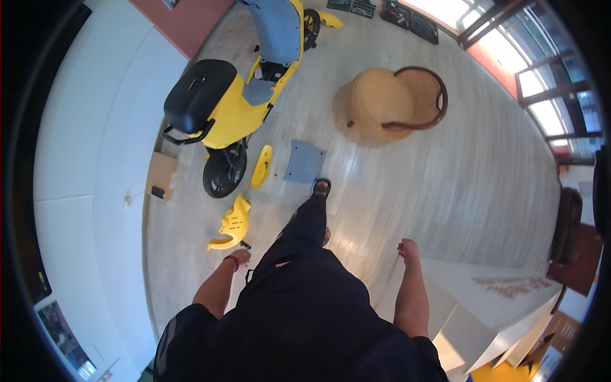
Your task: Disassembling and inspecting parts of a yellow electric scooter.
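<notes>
A yellow electric scooter (230,118) with a black top box (197,95) stands on the plank floor (484,191). Behind its rear wheel (224,173), toward the person, lies a slotted yellow fairing (236,223); the left hand (241,257), a red bracelet (233,260) at its wrist, hangs nearest to this piece, and whether they touch cannot be told. Just right of the scooter's rear wheel lie a narrow yellow side panel (261,167) and a grey-blue panel (305,162). A wicker chair (382,102) sits right of the scooter. Farther right and behind the scooter, the right hand (408,249) hangs near a white cabinet (468,286). Both hands' fingers show too small to tell whether apart or together.
</notes>
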Demonstrator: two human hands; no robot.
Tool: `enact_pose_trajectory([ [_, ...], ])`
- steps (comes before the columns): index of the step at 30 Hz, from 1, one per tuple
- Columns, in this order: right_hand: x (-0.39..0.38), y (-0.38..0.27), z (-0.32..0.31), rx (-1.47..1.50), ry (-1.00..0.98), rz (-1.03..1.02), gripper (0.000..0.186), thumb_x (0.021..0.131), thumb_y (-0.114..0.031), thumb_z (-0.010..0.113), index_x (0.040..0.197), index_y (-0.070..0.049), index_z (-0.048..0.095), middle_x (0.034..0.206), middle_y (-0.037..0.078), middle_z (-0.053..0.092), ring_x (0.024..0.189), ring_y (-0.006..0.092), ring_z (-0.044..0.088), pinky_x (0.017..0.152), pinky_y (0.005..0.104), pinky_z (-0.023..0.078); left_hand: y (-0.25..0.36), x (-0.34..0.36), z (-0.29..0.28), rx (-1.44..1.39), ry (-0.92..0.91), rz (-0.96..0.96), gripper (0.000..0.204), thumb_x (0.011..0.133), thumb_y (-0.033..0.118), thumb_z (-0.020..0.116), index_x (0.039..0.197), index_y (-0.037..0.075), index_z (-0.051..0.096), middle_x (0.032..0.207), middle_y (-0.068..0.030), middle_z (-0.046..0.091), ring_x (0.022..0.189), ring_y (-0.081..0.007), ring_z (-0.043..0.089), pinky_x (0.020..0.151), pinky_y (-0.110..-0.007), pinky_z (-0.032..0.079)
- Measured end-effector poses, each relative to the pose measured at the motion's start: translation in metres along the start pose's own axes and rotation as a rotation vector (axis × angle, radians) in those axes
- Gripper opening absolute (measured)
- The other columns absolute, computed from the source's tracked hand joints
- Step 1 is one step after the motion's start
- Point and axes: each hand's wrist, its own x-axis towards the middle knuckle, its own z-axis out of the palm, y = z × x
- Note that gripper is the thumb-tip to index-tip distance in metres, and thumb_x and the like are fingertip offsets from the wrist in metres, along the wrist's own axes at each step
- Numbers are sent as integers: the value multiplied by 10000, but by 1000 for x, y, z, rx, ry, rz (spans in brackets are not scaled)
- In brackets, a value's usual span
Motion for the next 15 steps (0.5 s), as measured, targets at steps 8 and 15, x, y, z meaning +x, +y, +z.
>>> enact_pose_trajectory([
  [8, 52, -184, 62, -307, -377, -61, 334, 851, -249, 567, 1142, -86, 558, 852, 70, 620, 738, 199, 608, 658, 347, 485, 68, 111, -90, 517, 195, 588, 181, 795, 132, 542, 855, 0, 649, 761, -109, 657, 679, -228, 645, 617, -360, 528],
  [15, 96, -228, 8, -354, -186, 205, 228, 890, -260, 530, 1023, -78, 570, 805, 72, 608, 670, 197, 585, 636, 390, 461, 294, 82, -313, -166, 353, 132, 211, 854, 202, 515, 903, 57, 660, 780, -104, 663, 680, -231, 639, 650, -353, 513],
])
